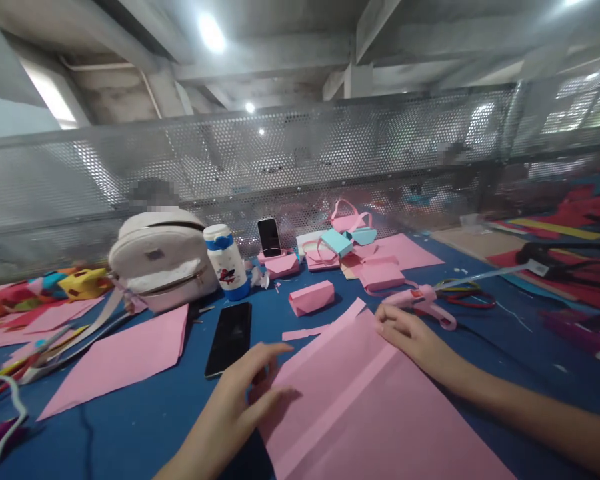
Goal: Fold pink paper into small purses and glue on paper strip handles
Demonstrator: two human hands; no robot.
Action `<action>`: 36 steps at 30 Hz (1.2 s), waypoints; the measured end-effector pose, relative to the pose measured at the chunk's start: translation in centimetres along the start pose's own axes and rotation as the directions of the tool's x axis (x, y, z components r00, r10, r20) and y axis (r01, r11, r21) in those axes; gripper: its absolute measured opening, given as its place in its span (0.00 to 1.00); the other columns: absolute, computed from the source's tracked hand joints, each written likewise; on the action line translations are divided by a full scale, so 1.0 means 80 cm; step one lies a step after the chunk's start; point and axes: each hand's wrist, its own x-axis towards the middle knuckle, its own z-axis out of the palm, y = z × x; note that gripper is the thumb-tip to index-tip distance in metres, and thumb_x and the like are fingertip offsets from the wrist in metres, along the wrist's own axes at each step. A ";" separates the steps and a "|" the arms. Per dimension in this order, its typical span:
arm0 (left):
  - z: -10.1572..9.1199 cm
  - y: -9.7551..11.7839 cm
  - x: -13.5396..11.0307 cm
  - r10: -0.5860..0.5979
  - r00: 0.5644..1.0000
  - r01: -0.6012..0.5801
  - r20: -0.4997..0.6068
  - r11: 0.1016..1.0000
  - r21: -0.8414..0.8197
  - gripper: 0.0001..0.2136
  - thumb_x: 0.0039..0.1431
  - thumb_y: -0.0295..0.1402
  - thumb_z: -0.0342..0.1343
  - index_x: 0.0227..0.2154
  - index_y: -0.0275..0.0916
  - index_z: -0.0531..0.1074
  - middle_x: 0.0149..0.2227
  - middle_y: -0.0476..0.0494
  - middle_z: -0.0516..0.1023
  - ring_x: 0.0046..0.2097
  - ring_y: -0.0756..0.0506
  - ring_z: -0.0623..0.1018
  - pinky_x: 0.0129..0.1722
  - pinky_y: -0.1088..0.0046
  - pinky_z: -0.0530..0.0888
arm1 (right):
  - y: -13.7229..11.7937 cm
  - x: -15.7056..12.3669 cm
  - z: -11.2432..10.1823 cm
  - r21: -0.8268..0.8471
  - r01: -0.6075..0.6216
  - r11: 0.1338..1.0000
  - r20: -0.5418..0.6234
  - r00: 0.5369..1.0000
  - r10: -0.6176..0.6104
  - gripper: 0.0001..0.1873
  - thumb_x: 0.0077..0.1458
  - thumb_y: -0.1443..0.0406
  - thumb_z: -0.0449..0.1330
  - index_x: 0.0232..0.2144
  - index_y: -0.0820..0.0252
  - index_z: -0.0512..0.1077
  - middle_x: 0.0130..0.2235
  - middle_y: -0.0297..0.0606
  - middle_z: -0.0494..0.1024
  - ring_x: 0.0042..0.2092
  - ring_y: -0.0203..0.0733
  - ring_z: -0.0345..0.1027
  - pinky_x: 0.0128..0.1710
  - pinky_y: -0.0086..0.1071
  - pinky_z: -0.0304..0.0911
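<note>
A large sheet of pink paper (380,427) with a raised crease lies before me, its near part running out of view. My left hand (240,400) is beside the sheet's left edge, thumb and index finger spread apart with nothing pinched between them. At the far right corner, the curled fingers of my right hand (413,333) hold the paper's edge. Just beyond that hand is a pink hot glue gun (423,300) with a clear glue stick sticking out of its back. A narrow pink strip (305,332) lies past the sheet's far edge.
A black phone (229,339) and more pink sheets (125,357) lie to the left. Behind them stand a white backpack (160,257) and a bottle (227,263). A folded pink box (311,297) sits ahead, with small paper bags (337,243) beyond. Scissors (473,297) lie right.
</note>
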 end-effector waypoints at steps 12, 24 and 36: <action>0.033 0.038 -0.006 0.061 0.993 -0.071 0.106 0.994 0.086 0.21 0.67 0.43 0.46 0.27 0.38 0.79 0.24 0.45 0.74 0.27 0.47 0.69 0.28 0.74 0.62 | -0.046 -0.016 0.013 -0.448 0.507 0.737 -0.001 0.824 -0.567 0.14 0.64 0.59 0.59 0.51 0.50 0.70 0.53 0.40 0.73 0.55 0.49 0.63 0.56 0.45 0.55; 0.029 0.064 -0.009 0.071 0.991 -0.092 0.110 0.975 0.200 0.24 0.68 0.45 0.41 0.21 0.37 0.67 0.20 0.52 0.56 0.23 0.52 0.55 0.23 0.74 0.51 | -0.091 -0.006 0.052 -0.433 0.519 0.737 0.260 0.855 -0.449 0.04 0.56 0.70 0.67 0.30 0.58 0.76 0.33 0.30 0.80 0.38 0.39 0.69 0.39 0.31 0.55; 0.008 0.052 -0.023 0.045 0.990 -0.066 0.131 0.986 0.155 0.24 0.68 0.45 0.40 0.21 0.37 0.67 0.20 0.50 0.62 0.24 0.51 0.61 0.24 0.76 0.55 | -0.085 -0.002 0.007 -0.359 0.320 0.877 0.250 0.938 -0.240 0.06 0.57 0.71 0.61 0.28 0.59 0.73 0.35 0.32 0.78 0.39 0.38 0.70 0.40 0.29 0.57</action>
